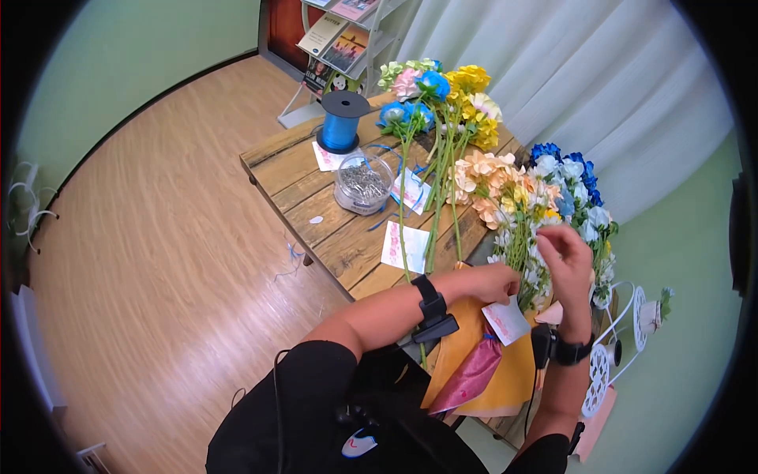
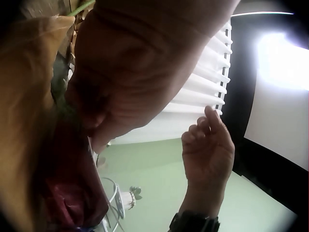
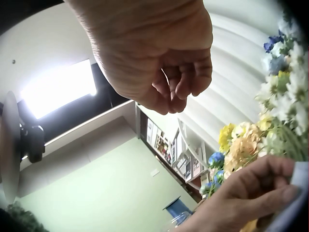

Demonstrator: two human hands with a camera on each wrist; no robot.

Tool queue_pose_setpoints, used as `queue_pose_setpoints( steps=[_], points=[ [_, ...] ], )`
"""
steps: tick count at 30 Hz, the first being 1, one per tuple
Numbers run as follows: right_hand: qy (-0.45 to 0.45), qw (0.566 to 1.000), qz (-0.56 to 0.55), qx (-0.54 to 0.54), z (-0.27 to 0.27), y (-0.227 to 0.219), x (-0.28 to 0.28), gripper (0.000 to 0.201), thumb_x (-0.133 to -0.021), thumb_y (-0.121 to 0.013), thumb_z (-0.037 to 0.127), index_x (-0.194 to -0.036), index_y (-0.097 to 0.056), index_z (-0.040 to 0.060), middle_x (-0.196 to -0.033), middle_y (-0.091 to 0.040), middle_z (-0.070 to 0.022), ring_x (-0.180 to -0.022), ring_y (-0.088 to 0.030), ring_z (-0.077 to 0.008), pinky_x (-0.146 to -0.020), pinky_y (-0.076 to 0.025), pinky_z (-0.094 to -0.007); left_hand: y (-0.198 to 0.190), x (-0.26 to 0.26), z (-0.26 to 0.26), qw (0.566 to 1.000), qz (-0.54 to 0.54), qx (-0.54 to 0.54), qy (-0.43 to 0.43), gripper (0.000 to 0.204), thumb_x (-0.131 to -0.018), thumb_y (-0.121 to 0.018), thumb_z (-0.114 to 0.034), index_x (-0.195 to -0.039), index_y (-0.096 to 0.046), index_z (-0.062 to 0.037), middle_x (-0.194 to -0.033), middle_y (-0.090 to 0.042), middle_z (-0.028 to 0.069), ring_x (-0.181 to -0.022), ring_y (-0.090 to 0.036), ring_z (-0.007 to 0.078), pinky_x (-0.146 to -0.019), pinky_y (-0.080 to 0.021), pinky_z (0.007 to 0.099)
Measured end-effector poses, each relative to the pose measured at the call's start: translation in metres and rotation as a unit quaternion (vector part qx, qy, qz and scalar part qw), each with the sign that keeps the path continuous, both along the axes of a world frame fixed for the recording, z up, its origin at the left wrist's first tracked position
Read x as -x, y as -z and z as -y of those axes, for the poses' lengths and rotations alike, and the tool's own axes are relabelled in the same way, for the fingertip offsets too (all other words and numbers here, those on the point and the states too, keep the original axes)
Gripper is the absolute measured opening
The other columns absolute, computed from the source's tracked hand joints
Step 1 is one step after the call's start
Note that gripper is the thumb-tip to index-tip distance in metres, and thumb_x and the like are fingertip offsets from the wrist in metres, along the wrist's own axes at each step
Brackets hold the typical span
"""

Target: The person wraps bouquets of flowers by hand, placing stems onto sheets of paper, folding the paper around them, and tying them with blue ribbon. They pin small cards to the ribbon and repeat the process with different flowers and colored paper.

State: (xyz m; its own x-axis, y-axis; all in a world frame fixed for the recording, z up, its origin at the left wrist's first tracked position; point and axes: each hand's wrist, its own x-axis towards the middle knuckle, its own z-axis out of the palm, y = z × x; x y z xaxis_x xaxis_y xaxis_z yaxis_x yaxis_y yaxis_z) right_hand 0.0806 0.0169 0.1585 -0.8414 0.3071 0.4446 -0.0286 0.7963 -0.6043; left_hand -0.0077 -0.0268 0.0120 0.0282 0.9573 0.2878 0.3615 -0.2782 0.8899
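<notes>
Black sleeves (image 1: 316, 375) reach in, left hand (image 1: 496, 282) pinching a pink-printed white card (image 1: 508, 321), best held flat, curled right hand (image 1: 570, 257) with contents unclear

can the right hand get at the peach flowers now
Probably yes: the right hand is raised close to the peach flowers, and nothing seems to block it; the left hand pinches a card.

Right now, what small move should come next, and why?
I'd guess the right hand should come down to the card: the left hand pinches it at the pink wrapping, while the right hand is raised away from it and could perhaps help fasten it.
</notes>
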Motion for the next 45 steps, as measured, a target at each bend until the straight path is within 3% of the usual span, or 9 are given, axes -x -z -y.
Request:
queue_pose_setpoints(
  steps=[5, 6, 8, 12, 23, 32, 35, 38, 45],
  points=[
    [-0.199, 0.968, 0.099, -0.117, 0.061, 0.012, 0.118, 0.010, -0.074, -0.063, 0.005, -0.083, -0.061, 0.0019, -0.073, -0.055, -0.0080, -0.067, -0.057, -0.0193, -0.061, -0.046, -0.0294, 0.056, -0.011, -0.025, 0.968, 0.165, -0.186, 0.031, 0.031, -0.064, -0.065, -0.009, -0.094, -0.061, -0.0075, -0.089, -0.064, 0.0072, -0.079, -0.059, 0.0193, -0.071, -0.047, 0.0322],
    [-0.234, 0.956, 0.114, -0.138, 0.069, 0.021, 0.139, 0.009, -0.074, -0.063, 0.006, -0.081, -0.060, 0.0016, -0.075, -0.056, -0.0094, -0.068, -0.057, -0.0224, -0.062, -0.047, -0.0327, 0.038, -0.008, -0.009, 0.972, 0.012, -0.234, 0.001, 0.037, -0.074, -0.062, -0.011, -0.110, -0.055, -0.0077, -0.105, -0.059, 0.0064, -0.092, -0.054, 0.0132, -0.082, -0.043, 0.0294],
    [-0.273, 0.938, 0.115, -0.181, 0.079, 0.046, 0.174, 0.006, -0.072, -0.060, 0.006, -0.076, -0.059, 0.0022, -0.078, -0.059, -0.0116, -0.072, -0.058, -0.0275, -0.068, -0.047, -0.0371, 0.030, -0.007, -0.002, 0.975, 0.013, -0.221, -0.002, 0.036, -0.074, -0.062, -0.011, -0.109, -0.056, -0.0073, -0.103, -0.059, 0.0063, -0.091, -0.054, 0.0133, -0.080, -0.043, 0.0293],
    [-0.221, 0.846, 0.154, -0.460, 0.089, 0.085, 0.218, 0.008, -0.064, -0.063, 0.008, -0.071, -0.064, 0.0063, -0.073, -0.060, -0.0104, -0.080, -0.058, -0.0263, -0.074, -0.042, -0.0367, 0.019, -0.003, 0.005, 0.984, 0.028, -0.173, 0.014, 0.030, -0.074, -0.062, -0.012, -0.103, -0.056, -0.0060, -0.095, -0.058, 0.0062, -0.085, -0.053, 0.0135, -0.075, -0.043, 0.0288],
    [-0.173, 0.841, 0.264, -0.438, 0.096, 0.087, 0.235, 0.008, -0.063, -0.060, 0.006, -0.069, -0.066, 0.0067, -0.072, -0.065, -0.0125, -0.075, -0.063, -0.0257, -0.076, -0.038, -0.0382, 0.035, -0.002, -0.004, 0.981, 0.152, -0.099, 0.073, 0.016, -0.076, -0.060, -0.013, -0.088, -0.057, -0.0027, -0.077, -0.055, 0.0052, -0.071, -0.052, 0.0133, -0.062, -0.042, 0.0271],
    [-0.159, 0.921, 0.249, -0.253, 0.081, 0.070, 0.225, 0.018, -0.070, -0.070, 0.020, -0.068, -0.061, 0.0050, -0.067, -0.061, -0.0097, -0.064, -0.059, -0.0259, -0.060, -0.044, -0.0365, 0.068, -0.010, -0.070, 0.932, 0.303, -0.174, 0.096, 0.017, -0.081, -0.055, -0.014, -0.094, -0.054, -0.0024, -0.086, -0.053, 0.0050, -0.079, -0.050, 0.0130, -0.070, -0.040, 0.0271],
    [-0.173, 0.957, 0.227, -0.062, 0.071, 0.075, 0.226, 0.016, -0.072, -0.068, 0.017, -0.074, -0.059, 0.0042, -0.066, -0.060, -0.0093, -0.061, -0.056, -0.0254, -0.057, -0.043, -0.0337, 0.092, -0.019, -0.076, 0.922, 0.324, -0.183, 0.105, 0.019, -0.083, -0.053, -0.015, -0.098, -0.053, -0.0024, -0.091, -0.053, 0.0053, -0.082, -0.049, 0.0132, -0.073, -0.040, 0.0274],
    [-0.216, 0.952, 0.212, 0.034, 0.063, 0.078, 0.227, 0.013, -0.077, -0.065, 0.011, -0.076, -0.059, 0.0004, -0.066, -0.058, -0.0015, -0.060, -0.051, -0.0075, -0.055, -0.042, -0.0244, 0.099, -0.019, -0.098, 0.911, 0.343, -0.193, 0.125, 0.021, -0.085, -0.051, -0.015, -0.101, -0.052, -0.0025, -0.095, -0.052, 0.0055, -0.086, -0.049, 0.0134, -0.076, -0.039, 0.0277],
    [-0.243, 0.914, 0.239, 0.219, 0.059, 0.075, 0.225, 0.012, -0.079, -0.065, 0.011, -0.075, -0.057, 0.0023, -0.071, -0.061, -0.0020, -0.061, -0.056, -0.0055, -0.053, -0.044, -0.0204, 0.136, -0.025, -0.121, 0.880, 0.382, -0.210, 0.187, 0.025, -0.089, -0.047, -0.015, -0.110, -0.050, -0.0026, -0.105, -0.052, 0.0062, -0.095, -0.049, 0.0139, -0.084, -0.038, 0.0285]
  ],
)
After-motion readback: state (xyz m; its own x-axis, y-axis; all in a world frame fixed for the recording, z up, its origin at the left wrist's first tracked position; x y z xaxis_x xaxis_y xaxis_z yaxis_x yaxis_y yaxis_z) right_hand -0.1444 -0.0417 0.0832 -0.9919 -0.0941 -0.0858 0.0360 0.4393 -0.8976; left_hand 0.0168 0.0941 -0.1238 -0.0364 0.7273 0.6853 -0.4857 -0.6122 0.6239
